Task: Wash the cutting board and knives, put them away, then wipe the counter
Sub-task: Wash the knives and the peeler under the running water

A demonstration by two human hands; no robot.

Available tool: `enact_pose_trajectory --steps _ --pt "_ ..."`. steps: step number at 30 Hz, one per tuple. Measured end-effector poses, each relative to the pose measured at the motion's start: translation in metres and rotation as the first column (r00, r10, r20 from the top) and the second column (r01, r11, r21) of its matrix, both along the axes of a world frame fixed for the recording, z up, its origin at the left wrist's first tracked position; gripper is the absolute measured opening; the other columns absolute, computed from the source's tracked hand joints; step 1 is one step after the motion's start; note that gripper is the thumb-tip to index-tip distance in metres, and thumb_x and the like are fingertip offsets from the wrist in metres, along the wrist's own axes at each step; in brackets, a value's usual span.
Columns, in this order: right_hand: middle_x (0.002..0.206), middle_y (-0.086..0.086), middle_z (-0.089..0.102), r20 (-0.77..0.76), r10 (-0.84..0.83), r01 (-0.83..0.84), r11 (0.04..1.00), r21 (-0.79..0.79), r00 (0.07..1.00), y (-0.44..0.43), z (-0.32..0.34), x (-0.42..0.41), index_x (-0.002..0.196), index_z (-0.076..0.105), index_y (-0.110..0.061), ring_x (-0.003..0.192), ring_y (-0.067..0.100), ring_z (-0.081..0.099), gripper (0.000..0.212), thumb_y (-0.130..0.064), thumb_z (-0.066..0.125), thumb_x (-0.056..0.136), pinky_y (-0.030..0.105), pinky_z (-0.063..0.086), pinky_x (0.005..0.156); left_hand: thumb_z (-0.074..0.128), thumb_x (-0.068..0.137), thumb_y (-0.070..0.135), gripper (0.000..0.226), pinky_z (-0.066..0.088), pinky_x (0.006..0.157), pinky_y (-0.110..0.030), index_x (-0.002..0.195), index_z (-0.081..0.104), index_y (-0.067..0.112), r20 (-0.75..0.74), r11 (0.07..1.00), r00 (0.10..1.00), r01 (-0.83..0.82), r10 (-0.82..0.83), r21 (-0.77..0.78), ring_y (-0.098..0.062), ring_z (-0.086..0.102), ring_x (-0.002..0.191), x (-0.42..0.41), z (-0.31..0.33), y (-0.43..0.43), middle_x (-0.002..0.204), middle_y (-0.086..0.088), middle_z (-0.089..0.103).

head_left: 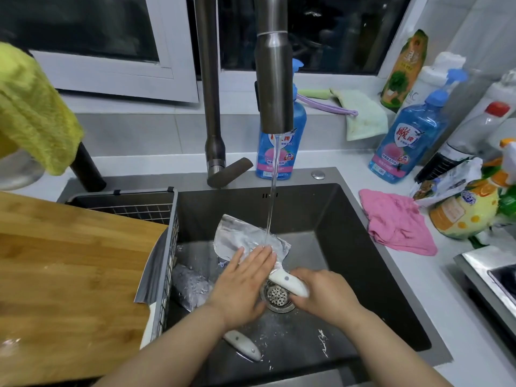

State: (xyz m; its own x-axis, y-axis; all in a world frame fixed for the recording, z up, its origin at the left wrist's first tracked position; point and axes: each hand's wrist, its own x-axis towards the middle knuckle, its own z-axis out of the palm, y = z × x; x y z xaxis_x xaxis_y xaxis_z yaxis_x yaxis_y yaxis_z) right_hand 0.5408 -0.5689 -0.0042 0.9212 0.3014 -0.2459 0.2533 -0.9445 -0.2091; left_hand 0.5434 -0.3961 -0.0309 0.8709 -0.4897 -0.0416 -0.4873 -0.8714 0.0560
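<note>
Rinsing cleaver [251, 240] under tap water [272, 191], right grip [324, 294] curled round white handle [289, 283], left grip [245, 277] flat on blade [234, 233]. Stiff, wet, likely slippery: hold by handle.

The pale bench [435, 289] is wrapping around a dark sink [363, 247] sunk into its middle. A wooden cutting board [69, 275] is lying over its left side, one corner overhanging the sink's wire basket [131, 209]. A pink cloth [396, 222] is lying crumpled just beside the sink's right rim. Two blue detergent bottles [405, 143] are standing along the back edge, one of them behind the tap [273, 79]. Toward the right edge a yellow-and-orange bottle [460, 213] is sitting beside a crumpled packet [446, 182].
</note>
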Motion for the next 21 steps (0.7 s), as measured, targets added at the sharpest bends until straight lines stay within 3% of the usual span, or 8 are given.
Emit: enact_pose_trajectory --steps 2,3,5,10,14,16,18,21 --pt "0.118 0.0 0.064 -0.006 0.009 -0.009 1.0 -0.014 1.0 -0.003 0.0 0.0 0.124 0.051 -0.034 0.111 0.024 0.057 0.038 -0.04 0.053 0.086 0.028 0.042 0.086 0.055 0.079 0.047 0.091 -0.019 0.112 -0.03 0.146 0.006 0.009 0.049 0.994 0.994 -0.101 0.102 -0.039 -0.009 0.0 0.139 0.005 0.003 0.014 0.151 0.0 -0.002" --pt "0.117 0.0 0.064 -0.009 0.007 -0.007 1.0 -0.013 1.0 -0.005 0.0 -0.001 0.124 0.051 -0.034 0.111 0.024 0.057 0.038 -0.039 0.052 0.086 0.028 0.042 0.085 0.049 0.086 0.044 0.088 -0.021 0.107 -0.029 0.146 -0.006 0.011 -0.036 0.983 0.983 -0.179 0.178 -0.032 -0.009 -0.012 0.138 0.009 0.001 0.024 0.15 0.001 -0.015" --pt "0.117 -0.001 0.065 -0.017 -0.006 0.006 1.0 0.002 1.0 -0.007 -0.002 -0.004 0.123 0.051 -0.035 0.11 0.023 0.057 0.037 -0.037 0.053 0.086 0.028 0.042 0.085 0.044 0.089 0.043 0.086 -0.022 0.102 -0.03 0.144 -0.014 0.012 -0.133 0.963 0.954 -0.26 0.268 0.074 -0.013 -0.018 0.14 0.013 0.003 0.033 0.153 -0.002 -0.019" --pt "0.122 -0.001 0.063 -0.023 -0.027 0.028 0.999 0.034 0.999 0.0 -0.007 -0.005 0.128 0.046 -0.037 0.114 0.024 0.056 0.042 -0.039 0.053 0.086 0.027 0.042 0.088 0.045 0.088 0.034 0.082 -0.035 0.096 -0.032 0.145 -0.013 0.02 -0.152 1.0 0.988 -0.005 0.007 0.013 -0.009 -0.032 0.124 0.0 0.007 0.003 0.137 0.011 -0.028" --pt "0.12 0.0 0.063 -0.009 -0.046 0.047 0.999 0.023 0.999 -0.006 -0.005 -0.004 0.13 0.043 -0.036 0.113 0.024 0.056 0.045 -0.04 0.052 0.087 0.027 0.042 0.087 0.044 0.089 0.038 0.083 -0.041 0.088 -0.028 0.144 -0.015 0.019 -0.081 0.98 0.977 -0.199 0.199 0.008 -0.008 -0.03 0.126 0.008 0.003 0.022 0.153 0.004 -0.019" --pt "0.122 0.0 0.062 -0.005 -0.069 0.069 0.997 0.035 0.998 -0.009 -0.004 -0.008 0.131 0.042 -0.035 0.113 0.024 0.056 0.045 -0.039 0.052 0.087 0.027 0.041 0.087 0.042 0.091 0.041 0.079 -0.032 0.102 -0.033 0.145 -0.01 0.017 -0.072 0.943 0.941 -0.333 0.331 -0.018 -0.012 -0.021 0.138 0.01 -0.001 0.036 0.156 0.0 -0.01" --pt "0.123 -0.001 0.061 -0.02 -0.119 0.12 0.989 0.085 0.993 -0.009 -0.006 -0.013 0.131 0.042 -0.034 0.114 0.022 0.055 0.045 -0.039 0.053 0.087 0.026 0.04 0.087 0.045 0.091 0.039 0.069 -0.01 0.112 -0.037 0.146 0.014 0.012 -0.026 0.902 0.918 -0.394 0.396 -0.179 -0.02 0.007 0.144 0.006 -0.005 0.041 0.154 -0.006 0.016" --pt "0.109 -0.004 0.063 -0.136 -0.257 0.289 0.894 0.342 0.957 -0.001 -0.011 -0.019 0.123 0.051 -0.027 0.101 0.016 0.059 0.04 -0.031 0.061 0.085 0.022 0.038 0.075 0.058 0.079 0.031 0.042 0.033 0.102 -0.042 0.114 0.059 0.008 0.091 0.792 0.883 -0.363 0.461 -0.492 -0.03 0.057 0.109 -0.006 -0.012 0.036 0.112 -0.01 0.063"
